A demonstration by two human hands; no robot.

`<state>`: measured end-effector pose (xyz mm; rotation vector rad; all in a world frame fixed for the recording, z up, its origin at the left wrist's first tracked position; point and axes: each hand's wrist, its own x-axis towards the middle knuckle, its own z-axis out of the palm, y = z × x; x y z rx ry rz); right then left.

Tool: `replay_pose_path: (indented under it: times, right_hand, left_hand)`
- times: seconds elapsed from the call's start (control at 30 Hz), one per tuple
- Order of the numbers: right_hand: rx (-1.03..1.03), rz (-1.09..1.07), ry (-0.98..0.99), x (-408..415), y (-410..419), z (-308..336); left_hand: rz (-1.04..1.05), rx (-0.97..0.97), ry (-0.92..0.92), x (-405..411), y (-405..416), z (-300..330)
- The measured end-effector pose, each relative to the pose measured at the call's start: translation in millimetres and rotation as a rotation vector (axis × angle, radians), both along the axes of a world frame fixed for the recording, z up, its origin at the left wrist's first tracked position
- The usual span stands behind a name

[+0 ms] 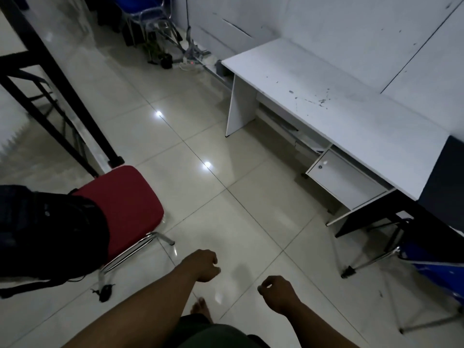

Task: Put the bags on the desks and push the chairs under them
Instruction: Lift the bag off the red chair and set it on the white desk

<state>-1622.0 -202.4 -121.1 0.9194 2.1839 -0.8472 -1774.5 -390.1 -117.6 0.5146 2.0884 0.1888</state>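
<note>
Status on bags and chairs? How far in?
Nothing looks done at this spot. The black fabric bag lies on the red padded chair, not on the white laminate desk. Left hand and right hand hold nothing. Left: move the bag, push in the red chair and the blue plastic chair.

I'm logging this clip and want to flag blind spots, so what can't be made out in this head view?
- Black bag on the red chair: cut off by the left edge, and it covers the seat's near half.
- Blue chair: cropped by the right edge.
- Space under the white desk: hidden by its top.
- Far corner clutter: too dark and small.
- Left hand and right hand: palms turned away; they seem to hold nothing.
</note>
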Motion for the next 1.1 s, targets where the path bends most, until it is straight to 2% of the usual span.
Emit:
replay_pose_path:
  times: [0.43, 0.67, 0.9, 1.1]
  right_hand:
    - [0.024, -0.087, 0.010, 19.8, -68.9, -10.9]
    - [0.008, -0.088, 0.059, 21.1, -139.0, -18.2]
    - [-0.024, -0.060, 0.011, 36.6, -221.9, -10.0]
    - [-0.022, -0.002, -0.079, 22.7, -279.5, -11.3]
  left_hand:
    - [-0.057, -0.042, 0.049, -15.4, -70.1, -12.2]
    - [-0.059, -0.031, 0.067, 4.9, -128.0, -9.1]
    - [-0.060, -0.037, 0.061, 22.6, -203.1, 8.5]
    - [-0.064, -0.047, 0.083, -1.7, -266.3, 14.0]
